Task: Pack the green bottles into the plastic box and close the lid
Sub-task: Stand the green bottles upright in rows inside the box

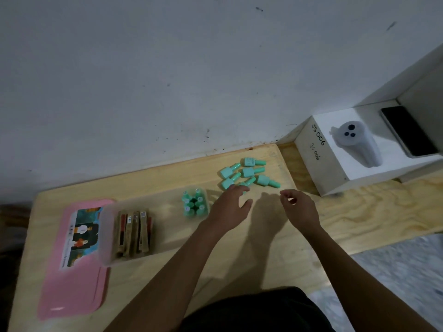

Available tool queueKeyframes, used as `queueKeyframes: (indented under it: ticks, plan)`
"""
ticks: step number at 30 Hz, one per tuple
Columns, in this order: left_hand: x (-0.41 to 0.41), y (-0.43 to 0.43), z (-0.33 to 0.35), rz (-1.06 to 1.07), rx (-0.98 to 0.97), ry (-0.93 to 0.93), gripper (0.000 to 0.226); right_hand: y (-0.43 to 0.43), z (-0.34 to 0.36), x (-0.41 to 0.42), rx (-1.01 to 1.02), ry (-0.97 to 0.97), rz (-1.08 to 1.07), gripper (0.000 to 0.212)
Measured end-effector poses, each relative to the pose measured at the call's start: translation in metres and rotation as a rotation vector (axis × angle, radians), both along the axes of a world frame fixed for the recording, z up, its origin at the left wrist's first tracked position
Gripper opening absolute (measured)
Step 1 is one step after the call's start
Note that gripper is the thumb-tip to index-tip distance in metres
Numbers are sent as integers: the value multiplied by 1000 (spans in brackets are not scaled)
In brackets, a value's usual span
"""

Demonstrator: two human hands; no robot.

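Mint-green small bottles with narrow caps lay in a loose heap (248, 174) on the pale plywood table (239, 259), toward one o'clock from the person's hands, and most had their long axes flat on the wood, caps pointing roughly toward two or three o'clock, one nearer four. Six more green bottles stood upright in a tight two-by-three cluster (194, 204) at the right-hand end of the clear plastic box (134, 236), caps up, probably so that they packed closely and left floor space for the rest. At the box's other end a row of brown flat packets (134, 232) stood on edge. Its pink plastic lid (74, 279), bearing a printed label, lay flat at nine o'clock just beside the box, off and out of the way of loading. The left hand (231, 207) reached to the near edge of the heap, fingers spread and holding nothing, its fingertips at a bottle, though contact was unclear through blur. The right hand (299, 207) hovered just beside it at three o'clock, fingers loosely curled and empty.
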State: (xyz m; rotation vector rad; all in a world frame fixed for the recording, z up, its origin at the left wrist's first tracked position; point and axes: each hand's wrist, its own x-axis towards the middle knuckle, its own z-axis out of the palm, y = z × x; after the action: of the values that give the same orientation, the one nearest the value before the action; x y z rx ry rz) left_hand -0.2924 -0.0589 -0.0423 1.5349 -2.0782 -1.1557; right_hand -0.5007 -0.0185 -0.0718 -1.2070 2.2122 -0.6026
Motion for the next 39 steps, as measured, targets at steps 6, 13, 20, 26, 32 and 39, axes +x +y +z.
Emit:
queueKeyframes:
  ticks: [6, 13, 20, 26, 32, 39]
  plan:
    - [-41, -34, -20, -9, 1, -328, 53, -24, -15, -18, 60, 92, 205, 33]
    - [-61, -48, -44, 20, -23, -501, 41, -57, -31, -24, 64, 215, 431, 42]
    - [-67, -53, -49, 103, 30, -418, 30, -65, -35, -26, 60, 87, 352, 27]
    - [-59, -45, -41, 203, 27, -178, 23, -59, -24, -26, 27, -332, 120, 25]
    - [-44, -29, -11, 516, 285, 274, 13, -49, 4, -13, 21, -654, -186, 30]
    - [-9, -8, 17, 675, 372, 561, 22, -33, 40, 18, -44, -801, -161, 30]
